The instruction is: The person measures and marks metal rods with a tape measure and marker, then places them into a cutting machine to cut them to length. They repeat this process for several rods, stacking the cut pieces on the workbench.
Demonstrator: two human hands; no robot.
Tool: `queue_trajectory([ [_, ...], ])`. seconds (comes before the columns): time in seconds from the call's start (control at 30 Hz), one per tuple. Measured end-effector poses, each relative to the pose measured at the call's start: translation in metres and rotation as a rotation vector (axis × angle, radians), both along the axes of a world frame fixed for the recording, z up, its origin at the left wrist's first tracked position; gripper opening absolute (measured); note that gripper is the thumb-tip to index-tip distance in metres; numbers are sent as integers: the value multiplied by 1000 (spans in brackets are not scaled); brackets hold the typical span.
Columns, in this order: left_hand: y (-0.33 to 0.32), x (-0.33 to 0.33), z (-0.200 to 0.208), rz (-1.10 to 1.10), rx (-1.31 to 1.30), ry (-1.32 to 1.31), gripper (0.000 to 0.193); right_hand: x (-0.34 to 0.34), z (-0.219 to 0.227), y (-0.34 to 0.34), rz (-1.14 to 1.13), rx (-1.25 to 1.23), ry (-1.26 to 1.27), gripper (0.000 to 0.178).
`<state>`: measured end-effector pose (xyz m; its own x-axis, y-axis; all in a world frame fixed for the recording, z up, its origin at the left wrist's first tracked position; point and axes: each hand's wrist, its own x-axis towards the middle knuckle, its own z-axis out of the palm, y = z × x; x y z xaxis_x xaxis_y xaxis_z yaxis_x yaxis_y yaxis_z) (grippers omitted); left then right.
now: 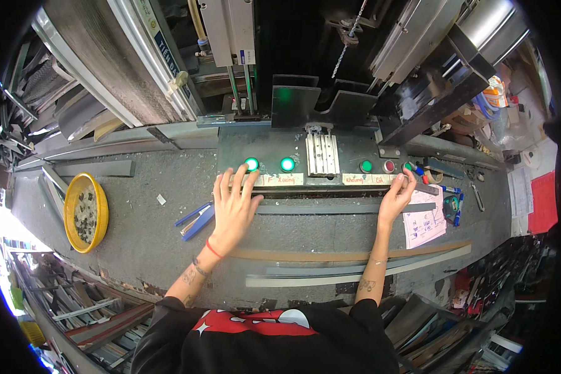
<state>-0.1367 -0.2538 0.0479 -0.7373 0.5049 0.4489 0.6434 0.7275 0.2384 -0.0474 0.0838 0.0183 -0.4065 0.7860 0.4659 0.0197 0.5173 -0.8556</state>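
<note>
My left hand (234, 202) is spread above the front of the machine panel, its fingertips at a lit green button (251, 163). A second lit green button (287, 164) sits just right of it. My right hand (395, 198) has loosely bent fingers, with the tips at another green button (407, 166) on the panel's right end. Nothing shows in its grasp. Between the hands are a ribbed metal block (321, 156), a green button (366, 166) and a red button (388, 166). Handwritten labels (324, 180) run along the panel's front edge.
A yellow basin (105, 215) of small scraps stands on the left. Beside my left wrist lies a blue stapler-like tool (197, 221). Long strips (355, 268) lie across the near bench. A pink paper (422, 227), tape measure (450, 209) and markers (459, 215) are at right.
</note>
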Motion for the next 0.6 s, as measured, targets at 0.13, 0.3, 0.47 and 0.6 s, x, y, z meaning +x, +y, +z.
queue_trajectory([
  [0.13,1,-24,5,-101,-35,-31,71,-1,-1,0,-15,-26,-9,24],
  [0.3,8,-23,19,-80,-269,104,70,-6,-1,-3,0,-20,64,23],
  [0.47,37,-19,23,-353,-201,191,68,-6,3,-5,5,-26,60,23],
  [0.6,51,-28,25,-383,-139,20,73,-1,6,-2,24,-85,35,26],
])
